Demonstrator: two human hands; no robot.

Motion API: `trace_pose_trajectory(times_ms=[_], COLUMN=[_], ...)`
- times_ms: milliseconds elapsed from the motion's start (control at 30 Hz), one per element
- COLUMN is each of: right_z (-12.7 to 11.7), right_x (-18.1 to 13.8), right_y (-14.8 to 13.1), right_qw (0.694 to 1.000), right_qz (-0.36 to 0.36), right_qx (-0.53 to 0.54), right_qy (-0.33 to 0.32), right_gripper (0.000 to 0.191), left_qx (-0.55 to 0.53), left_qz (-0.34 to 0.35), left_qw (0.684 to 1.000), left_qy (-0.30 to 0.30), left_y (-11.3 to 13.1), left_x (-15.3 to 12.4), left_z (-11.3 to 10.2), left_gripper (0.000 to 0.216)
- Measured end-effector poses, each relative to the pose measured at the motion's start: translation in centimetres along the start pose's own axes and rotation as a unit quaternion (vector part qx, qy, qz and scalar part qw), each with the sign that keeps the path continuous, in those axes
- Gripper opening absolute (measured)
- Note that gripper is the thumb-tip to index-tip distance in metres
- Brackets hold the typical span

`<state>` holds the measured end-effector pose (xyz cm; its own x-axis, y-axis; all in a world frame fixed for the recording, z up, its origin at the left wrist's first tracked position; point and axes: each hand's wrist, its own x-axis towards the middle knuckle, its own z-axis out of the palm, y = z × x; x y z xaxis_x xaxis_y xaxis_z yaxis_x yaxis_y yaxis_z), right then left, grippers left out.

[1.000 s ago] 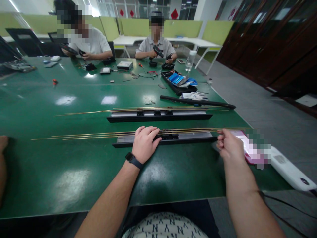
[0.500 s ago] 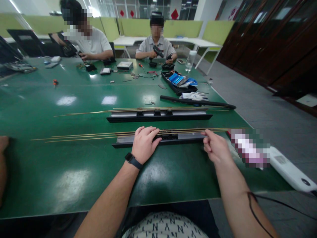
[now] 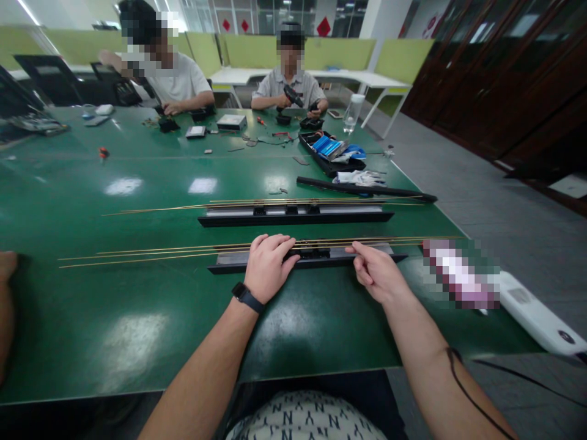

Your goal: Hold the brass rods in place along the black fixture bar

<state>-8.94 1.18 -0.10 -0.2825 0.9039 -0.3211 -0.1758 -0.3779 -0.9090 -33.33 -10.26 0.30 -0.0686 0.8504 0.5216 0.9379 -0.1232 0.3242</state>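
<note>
A long black rail with a silver channel (image 3: 321, 259) lies across the green table (image 3: 137, 305) in front of me. Several thin brass rods (image 3: 160, 252) run along and out of it to the left. My left hand (image 3: 268, 264), with a black watch at the wrist, rests palm down on the rail's left part, fingers lying flat over the rods. My right hand (image 3: 376, 272) pinches one brass rod near the rail's right part, fingers closed on it.
A second black rail (image 3: 293, 215) with brass rods lies further back. Behind it are a black bar (image 3: 367, 189), white gloves (image 3: 360, 177) and a black tray (image 3: 330, 156). A white device (image 3: 536, 315) lies at right. Two people work at the far side. Another person's arm (image 3: 5, 293) is at left.
My right hand has slid left along the rail, pinching a brass rod, and that rod's left end now reaches further left. My left hand has stayed in place.
</note>
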Motion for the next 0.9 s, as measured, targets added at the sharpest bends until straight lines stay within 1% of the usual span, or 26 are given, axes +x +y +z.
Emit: trace_pose_trajectory(times_ms=[200, 400, 767, 900], right_z=[0.24, 0.23, 0.07, 0.32], right_x=[-0.47, -0.62, -0.45, -0.56], right_y=[0.29, 0.57, 0.52, 0.58], right_qw=[1.0, 0.999, 0.999, 0.999], right_qz=[-0.022, -0.041, -0.047, -0.033], right_qx=[-0.01, -0.007, 0.006, -0.007], right_qy=[-0.014, -0.007, 0.0, -0.024], right_gripper=[0.038, 0.04, 0.038, 0.039], left_qx=[0.001, 0.005, 0.005, 0.007], left_qz=[-0.002, -0.002, 0.0, 0.001], left_qw=[1.0, 1.0, 1.0, 1.0], left_qy=[-0.001, -0.007, -0.002, -0.001], left_y=[-0.03, 0.03, 0.17, 0.16], left_x=[-0.05, -0.01, -0.02, 0.0], left_z=[-0.01, 0.0, -0.16, -0.11], left_gripper=[0.029, 0.03, 0.029, 0.029])
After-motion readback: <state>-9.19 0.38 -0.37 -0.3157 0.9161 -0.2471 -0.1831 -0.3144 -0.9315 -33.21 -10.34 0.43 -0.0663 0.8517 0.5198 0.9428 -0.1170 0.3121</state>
